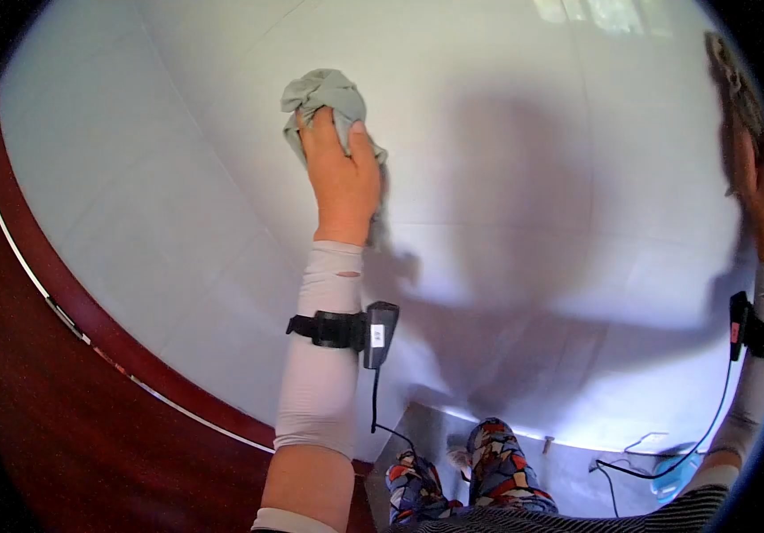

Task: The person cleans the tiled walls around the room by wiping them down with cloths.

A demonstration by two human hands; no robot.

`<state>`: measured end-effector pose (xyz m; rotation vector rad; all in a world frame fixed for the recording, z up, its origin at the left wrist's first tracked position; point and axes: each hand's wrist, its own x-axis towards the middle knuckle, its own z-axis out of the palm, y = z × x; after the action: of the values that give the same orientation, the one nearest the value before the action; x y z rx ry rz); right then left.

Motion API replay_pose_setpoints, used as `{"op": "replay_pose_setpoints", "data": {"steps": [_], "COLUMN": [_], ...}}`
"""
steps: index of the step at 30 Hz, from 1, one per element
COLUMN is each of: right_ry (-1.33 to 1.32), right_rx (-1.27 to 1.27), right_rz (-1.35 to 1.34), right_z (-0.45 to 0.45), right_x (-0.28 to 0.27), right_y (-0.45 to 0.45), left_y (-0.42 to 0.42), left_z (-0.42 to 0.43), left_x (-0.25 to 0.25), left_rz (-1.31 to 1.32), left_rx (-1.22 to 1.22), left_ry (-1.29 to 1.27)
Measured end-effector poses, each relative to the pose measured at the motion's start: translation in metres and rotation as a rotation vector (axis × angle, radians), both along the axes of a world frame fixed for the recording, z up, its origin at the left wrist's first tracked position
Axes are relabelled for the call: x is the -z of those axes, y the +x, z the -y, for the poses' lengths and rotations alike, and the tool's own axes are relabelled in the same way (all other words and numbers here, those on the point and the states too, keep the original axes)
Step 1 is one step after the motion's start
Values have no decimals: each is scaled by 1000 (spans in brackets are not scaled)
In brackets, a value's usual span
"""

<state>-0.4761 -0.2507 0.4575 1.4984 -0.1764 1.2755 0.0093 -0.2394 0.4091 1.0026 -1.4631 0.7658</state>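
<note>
My left hand (343, 191) presses a bunched grey-green cloth (324, 89) against the white tiled wall (249, 115), fingers spread over the fabric and gripping its folds. At the far right edge of the view, in shade, my right hand (757, 178) is closed on a brownish, crumpled rag (737, 84), also up against the wall. Part of that hand is cut off by the dark rim of the picture, so its fingers show only partly.
A dark red door or panel (71, 391) with a pale edge strip stands at the left. Below are my patterned trousers (502, 466) and the grey floor (568, 484). Black cables run from both wrist devices. A blue object (673, 480) sits on the floor at lower right.
</note>
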Motion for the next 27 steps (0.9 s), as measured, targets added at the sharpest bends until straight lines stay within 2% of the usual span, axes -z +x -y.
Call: {"op": "replay_pose_setpoints", "data": {"steps": [1,3,5,8,9,11,14,15,17,19,21,23,25,27], "right_ry": [-160,-120,-133,-183,-192,-181,-149,-147,-144,-148,-135,-113,-89,-92], "right_rx": [52,76,98,97,90,94,93,86,77,78,113,66,5,26], "right_rz": [-134,-149,-183,-214,-214,-209,-202,-195,-199,-218,-205,-179,-164,-171], "right_z": [-3,-8,-8,-4,-4,-4,-4,-4,-4,-5,-6,-4,-5,-5], "right_x": [-7,-9,-13,-12,-11,-9,-8,-9,-12,-16,-15,-8,-6,-8], "right_y": [5,3,-1,-1,0,-1,-3,-2,-3,-5,-5,0,4,3], "left_y": [6,7,-11,-34,-29,-10,6,2,-12,-36,-27,-12,21,42], "left_z": [-3,-10,-15,-18,-15,-5,-8,-10,-16,-24,-19,-7,1,2], "left_x": [2,14,39,49,44,19,2,10,42,50,40,33,6,-10], "left_rz": [8,21,202,354,350,46,82,85,411,566,600,175,-75,-85], "left_rx": [-17,-38,-132,-63,-62,-138,-126,-129,-154,96,19,-76,-62,-64], "left_ry": [30,59,101,134,140,32,33,30,125,111,99,57,60,35]}}
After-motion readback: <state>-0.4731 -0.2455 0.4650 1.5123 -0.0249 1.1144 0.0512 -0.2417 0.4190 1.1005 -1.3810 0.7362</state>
